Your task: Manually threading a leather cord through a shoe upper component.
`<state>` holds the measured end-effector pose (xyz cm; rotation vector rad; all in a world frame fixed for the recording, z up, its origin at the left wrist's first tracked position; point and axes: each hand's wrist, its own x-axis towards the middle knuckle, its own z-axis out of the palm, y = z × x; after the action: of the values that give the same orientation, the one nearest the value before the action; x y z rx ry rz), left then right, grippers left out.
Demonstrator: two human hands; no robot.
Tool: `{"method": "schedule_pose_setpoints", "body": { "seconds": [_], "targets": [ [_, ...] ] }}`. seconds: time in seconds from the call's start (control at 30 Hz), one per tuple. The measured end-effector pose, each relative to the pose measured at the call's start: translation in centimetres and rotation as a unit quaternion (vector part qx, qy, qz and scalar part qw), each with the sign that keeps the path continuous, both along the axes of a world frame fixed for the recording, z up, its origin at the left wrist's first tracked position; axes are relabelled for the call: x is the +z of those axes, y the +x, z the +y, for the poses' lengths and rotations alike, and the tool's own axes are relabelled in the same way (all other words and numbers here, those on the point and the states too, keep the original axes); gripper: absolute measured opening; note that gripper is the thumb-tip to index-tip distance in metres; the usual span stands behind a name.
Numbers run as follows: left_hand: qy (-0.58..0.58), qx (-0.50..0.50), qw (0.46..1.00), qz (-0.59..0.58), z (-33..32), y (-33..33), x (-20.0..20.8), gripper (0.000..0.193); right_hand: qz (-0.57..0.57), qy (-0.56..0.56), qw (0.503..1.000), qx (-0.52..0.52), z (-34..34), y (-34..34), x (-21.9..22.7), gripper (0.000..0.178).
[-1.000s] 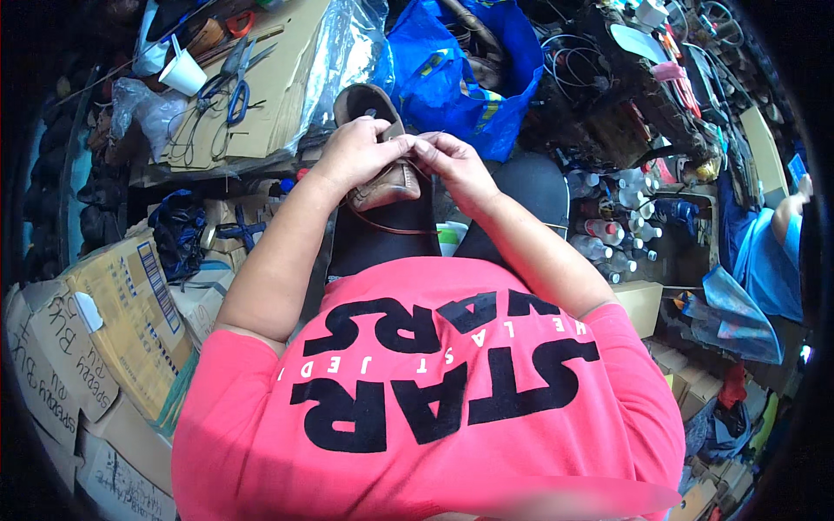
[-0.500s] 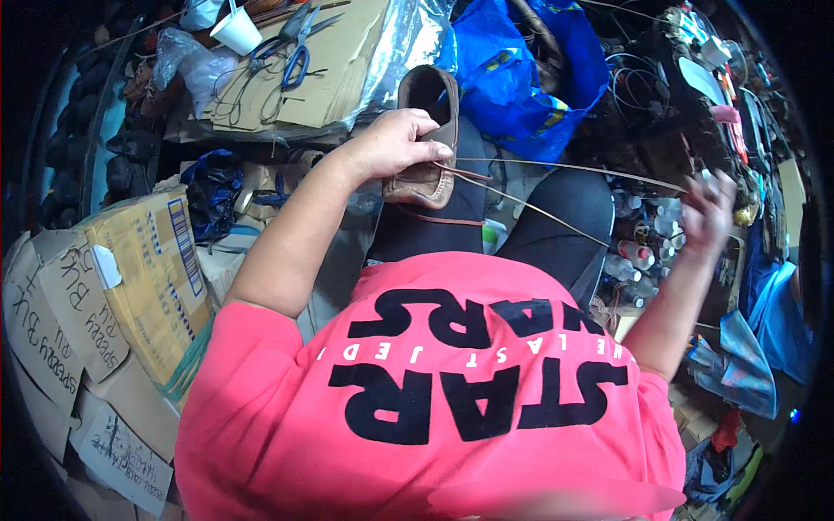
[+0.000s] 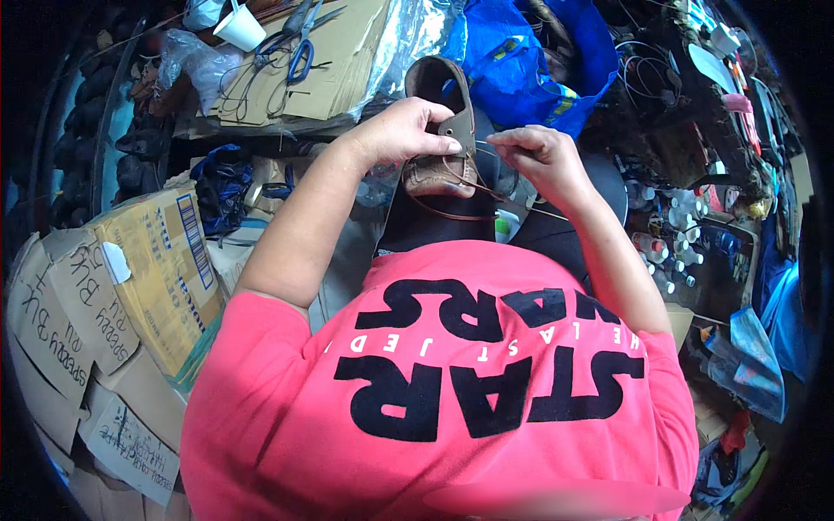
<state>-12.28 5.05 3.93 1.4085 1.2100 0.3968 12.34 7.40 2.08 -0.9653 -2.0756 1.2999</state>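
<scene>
A brown leather shoe (image 3: 439,181) rests on my left thigh, its opening away from me. My left hand (image 3: 404,132) is closed on its upper, thumb on the near side by the eyelets. Just right of the shoe, my right hand (image 3: 546,161) has thumb and forefinger pinched together. A thin pale thread (image 3: 547,213) runs from the shoe past this hand, and a short light strand shows at the fingertips; whether that is thread or a needle I cannot tell. A reddish-brown lace (image 3: 443,215) loops from the shoe's near end.
Scissors with blue handles (image 3: 301,59) and a white cup (image 3: 240,28) lie on cardboard sheets at the far left. A blue bag (image 3: 508,87) stands beyond the shoe. Several small bottles (image 3: 682,221) are at the right, and a yellow-brown carton (image 3: 156,269) at the left.
My right hand has come in from far right to beside the shoe, and the stretched thread has slackened. My left hand keeps its hold on the shoe, which has tilted slightly.
</scene>
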Motion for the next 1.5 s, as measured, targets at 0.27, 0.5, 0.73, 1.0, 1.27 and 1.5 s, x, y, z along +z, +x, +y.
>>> {"method": "schedule_pose_setpoints", "body": {
  "seconds": [0.27,0.5,0.73,1.0,1.27,1.5],
  "targets": [
    [-0.013,0.01,1.0,-0.02,-0.3,-0.1,0.0,0.022,0.022,0.021,1.0,0.008,0.0,-0.7,-1.7,0.018],
    [0.001,-0.007,1.0,-0.003,0.1,-0.3,0.8,0.027,-0.035,-0.03,0.999,0.014,0.0,-0.6,-0.9,0.019],
    [0.231,-0.146,0.923,0.273,0.3,1.7,2.8,0.028,-0.095,0.06,0.992,0.05,0.1,-1.4,0.6,0.016],
    [0.209,-0.209,0.919,0.261,3.6,2.7,1.1,0.025,0.059,-0.305,0.948,0.071,2.2,1.0,-4.2,0.015],
    [0.183,-0.197,0.943,0.196,4.4,2.9,-0.5,0.023,0.103,-0.417,0.897,0.101,3.9,1.2,-7.2,0.01],
    [0.19,-0.199,0.941,0.198,4.4,3.0,-0.5,0.022,0.092,-0.421,0.89,0.15,5.2,0.7,-6.5,0.009]
  ]
}}
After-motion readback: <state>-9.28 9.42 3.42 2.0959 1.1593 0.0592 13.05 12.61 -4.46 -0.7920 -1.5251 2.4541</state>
